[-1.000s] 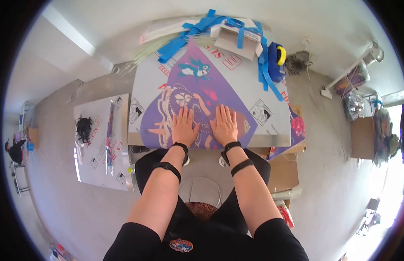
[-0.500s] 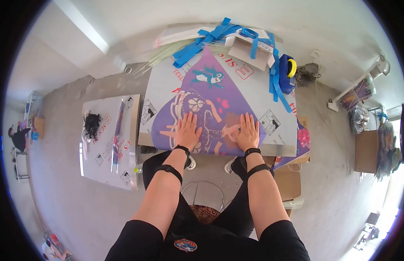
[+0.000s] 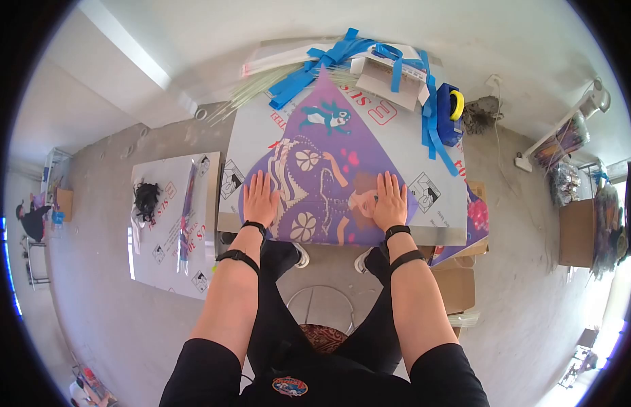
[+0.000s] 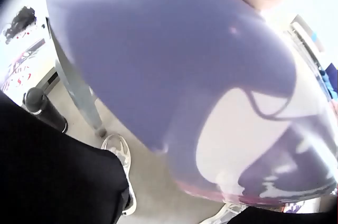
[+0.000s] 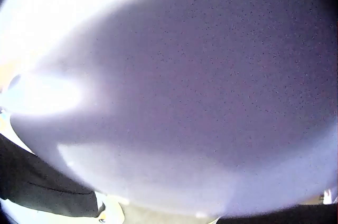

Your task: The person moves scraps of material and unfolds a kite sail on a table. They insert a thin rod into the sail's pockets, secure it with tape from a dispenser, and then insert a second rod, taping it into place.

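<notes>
A purple sheet [image 3: 315,129], roughly triangular and printed with a cartoon figure, white shapes and a teal animal, lies on a grey-white board table [image 3: 414,139]. My left hand [image 3: 261,201] rests flat on its lower left part, fingers straight and pointing away. On the lower right part, over the printed face, my right hand [image 3: 390,203] lies flat in the same way. Neither hand grips anything. The left wrist view is filled by the sheet [image 4: 158,50], its edge drooping past the table front. In the right wrist view the sheet [image 5: 211,76] looks blurred and close.
Blue strips [image 3: 288,85], thin pale rods [image 3: 251,95], an opened white box [image 3: 390,85] and a blue tape dispenser [image 3: 450,122] with a yellow roll crowd the table's back. A lower board table [image 3: 176,237] at left bears a black tangle [image 3: 147,200]. Cardboard boxes [image 3: 456,288] stand at right.
My right hand first slid right across the sheet, then stayed. My left hand has since slid left to the sheet's left side. The head view has shifted slightly.
</notes>
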Demonstrator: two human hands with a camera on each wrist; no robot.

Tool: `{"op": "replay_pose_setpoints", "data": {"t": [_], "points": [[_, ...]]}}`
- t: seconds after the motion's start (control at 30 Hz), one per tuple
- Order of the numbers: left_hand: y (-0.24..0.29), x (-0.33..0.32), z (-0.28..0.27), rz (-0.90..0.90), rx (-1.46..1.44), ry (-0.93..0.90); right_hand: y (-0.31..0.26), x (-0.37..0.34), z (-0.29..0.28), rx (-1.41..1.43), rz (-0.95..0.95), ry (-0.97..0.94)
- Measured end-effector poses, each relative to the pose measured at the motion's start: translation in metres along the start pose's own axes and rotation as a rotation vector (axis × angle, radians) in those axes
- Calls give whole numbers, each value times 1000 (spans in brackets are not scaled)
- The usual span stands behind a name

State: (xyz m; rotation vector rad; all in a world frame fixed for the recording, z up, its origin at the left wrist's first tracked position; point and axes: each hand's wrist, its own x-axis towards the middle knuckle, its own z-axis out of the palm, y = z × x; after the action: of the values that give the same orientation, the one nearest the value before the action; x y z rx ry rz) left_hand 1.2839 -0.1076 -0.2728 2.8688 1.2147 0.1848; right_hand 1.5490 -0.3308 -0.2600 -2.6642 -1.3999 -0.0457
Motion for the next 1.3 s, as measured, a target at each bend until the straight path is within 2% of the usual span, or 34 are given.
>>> {"op": "replay_pose_setpoints", "data": {"t": [0.23, 0.37, 0.6, 0.9, 1.07, 1.17, 1.23, 1.3], "points": [[-3, 27, 9, 1, 20, 14, 9, 26, 9, -10, -22, -15], [-6, 43, 13, -3, 34, 22, 11, 48, 10, -30, -12, -84], [-12, 70, 15, -4, 55, -57, 8, 71, 5, -88, 9, -178], [-8, 85, 10, -59, 24, -118, 6, 88, 2, -82, 27, -220], [-8, 87, 8, -66, 20, -143, 7, 88, 7, -49, 35, -183], [-7, 91, -4, -83, 19, -216, 7, 86, 6, -40, 33, -176], [-1, 94, -15, -113, 46, -367, 7, 88, 5, -40, 32, -156], [11, 98, -23, -111, 119, -409, 7, 86, 6, -56, 19, -136]]}}
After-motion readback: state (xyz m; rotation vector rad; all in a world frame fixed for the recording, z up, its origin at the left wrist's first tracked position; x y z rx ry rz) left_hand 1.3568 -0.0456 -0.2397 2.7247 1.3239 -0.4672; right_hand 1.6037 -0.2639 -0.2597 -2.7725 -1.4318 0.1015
